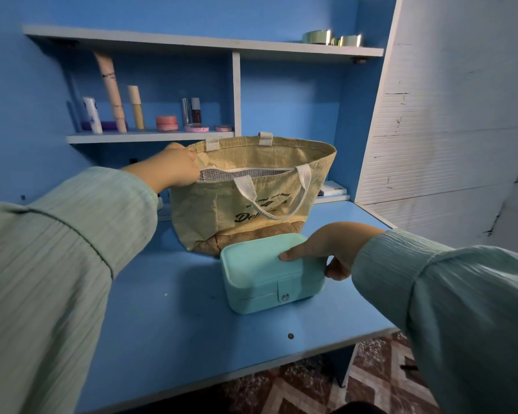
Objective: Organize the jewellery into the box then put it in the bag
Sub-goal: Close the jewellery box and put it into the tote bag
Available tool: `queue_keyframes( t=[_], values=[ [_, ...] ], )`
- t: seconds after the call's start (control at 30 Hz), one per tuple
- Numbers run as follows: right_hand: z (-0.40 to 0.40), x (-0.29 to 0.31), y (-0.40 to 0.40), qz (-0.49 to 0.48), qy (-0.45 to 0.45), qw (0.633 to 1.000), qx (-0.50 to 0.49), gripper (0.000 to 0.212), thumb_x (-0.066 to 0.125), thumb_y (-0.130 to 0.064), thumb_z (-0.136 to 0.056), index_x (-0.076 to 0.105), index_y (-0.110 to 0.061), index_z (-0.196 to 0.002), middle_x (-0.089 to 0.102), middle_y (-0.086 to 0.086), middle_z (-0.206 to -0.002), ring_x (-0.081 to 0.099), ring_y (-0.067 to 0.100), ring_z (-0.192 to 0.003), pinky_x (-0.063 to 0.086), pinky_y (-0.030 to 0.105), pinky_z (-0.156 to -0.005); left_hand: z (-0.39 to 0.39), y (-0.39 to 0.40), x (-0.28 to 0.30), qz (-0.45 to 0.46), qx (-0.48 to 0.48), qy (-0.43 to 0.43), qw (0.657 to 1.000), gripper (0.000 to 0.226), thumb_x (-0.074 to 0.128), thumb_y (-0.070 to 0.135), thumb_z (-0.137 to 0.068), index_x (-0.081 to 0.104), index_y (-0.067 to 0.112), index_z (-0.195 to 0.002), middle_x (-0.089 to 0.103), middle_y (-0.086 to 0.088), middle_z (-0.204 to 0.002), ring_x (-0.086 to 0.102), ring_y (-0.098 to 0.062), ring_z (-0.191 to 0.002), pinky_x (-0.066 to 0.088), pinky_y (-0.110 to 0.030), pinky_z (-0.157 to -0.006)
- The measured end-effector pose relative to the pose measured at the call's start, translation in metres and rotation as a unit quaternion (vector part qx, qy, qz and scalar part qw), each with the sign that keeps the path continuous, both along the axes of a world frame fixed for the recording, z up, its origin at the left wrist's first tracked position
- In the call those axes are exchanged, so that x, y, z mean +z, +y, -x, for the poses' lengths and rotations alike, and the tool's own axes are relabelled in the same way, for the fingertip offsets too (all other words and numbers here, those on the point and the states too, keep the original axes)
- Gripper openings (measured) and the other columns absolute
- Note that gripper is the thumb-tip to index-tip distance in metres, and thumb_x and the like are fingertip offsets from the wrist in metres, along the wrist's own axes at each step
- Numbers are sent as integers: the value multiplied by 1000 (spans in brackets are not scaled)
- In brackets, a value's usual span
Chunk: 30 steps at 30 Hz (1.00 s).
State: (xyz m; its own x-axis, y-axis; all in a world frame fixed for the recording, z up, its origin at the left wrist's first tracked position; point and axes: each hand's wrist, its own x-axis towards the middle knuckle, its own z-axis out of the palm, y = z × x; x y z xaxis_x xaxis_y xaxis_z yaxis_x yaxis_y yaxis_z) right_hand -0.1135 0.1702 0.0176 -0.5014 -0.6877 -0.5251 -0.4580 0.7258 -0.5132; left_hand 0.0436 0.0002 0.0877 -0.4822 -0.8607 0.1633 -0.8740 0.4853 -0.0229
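Green-sleeved right hand (326, 249) gripping the shut teal jewellery box (269, 273) by its right end on the blue desk (168, 324), tan bag (251, 189) standing upright just behind, left hand (174, 168) pinching the bag's rim, mouth open, cosmetics (138, 115) on the shelf behind.

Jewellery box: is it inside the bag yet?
No, the closed jewellery box sits on the desk in front of the bag, gripped by the right hand.
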Motion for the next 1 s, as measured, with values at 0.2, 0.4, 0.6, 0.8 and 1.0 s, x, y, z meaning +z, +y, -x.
queue_keyframes(
  t=[0.2, 0.4, 0.6, 0.8, 1.0],
  values=[
    [-1, 3, -2, -13, -21, 999, -23, 80, 67, -44, -81, 30, -3, -138, 49, 17, -112, 46, 24, -66, 41, 28, -52, 2, 3, 0, 7, 4, -4, 1000, 49, 33, 3, -95, 28, 1, -144, 25, -16, -150, 23, -27, -136, 19, -32, -108],
    [0, 3, 0, 20, -75, 996, -54, 43, 64, -48, -82, 48, -9, -93, 48, 6, -82, 41, 17, -63, 36, 25, -52, 0, -3, -2, 2, -12, -2, 1000, 48, 36, 5, -95, 32, 1, -143, 28, -17, -149, 25, -29, -136, 21, -33, -108],
    [9, 6, -2, 98, -189, 968, -134, 41, 72, -38, -75, 52, -11, -99, 61, 8, -84, 59, 20, -69, 48, 29, -53, 2, -1, 0, 4, -5, -5, 1000, 51, 34, 5, -94, 28, 2, -145, 26, -16, -149, 21, -27, -137, 19, -33, -110],
    [39, 29, 23, 149, -146, 962, -178, 44, 75, -34, -70, 54, -12, -101, 64, 7, -82, 62, 19, -67, 47, 25, -50, 5, 2, 2, -8, 1, -21, 1000, 50, 35, 7, -96, 27, 3, -145, 25, -15, -149, 20, -28, -137, 18, -33, -111],
    [66, 79, 64, 212, -78, 950, -216, 40, 74, -35, -69, 54, -13, -96, 61, 4, -74, 59, 18, -60, 45, 21, -44, 8, 2, 4, -14, 12, -34, 999, 50, 34, 10, -97, 24, 3, -145, 23, -15, -149, 22, -27, -137, 20, -33, -110]
  ],
)
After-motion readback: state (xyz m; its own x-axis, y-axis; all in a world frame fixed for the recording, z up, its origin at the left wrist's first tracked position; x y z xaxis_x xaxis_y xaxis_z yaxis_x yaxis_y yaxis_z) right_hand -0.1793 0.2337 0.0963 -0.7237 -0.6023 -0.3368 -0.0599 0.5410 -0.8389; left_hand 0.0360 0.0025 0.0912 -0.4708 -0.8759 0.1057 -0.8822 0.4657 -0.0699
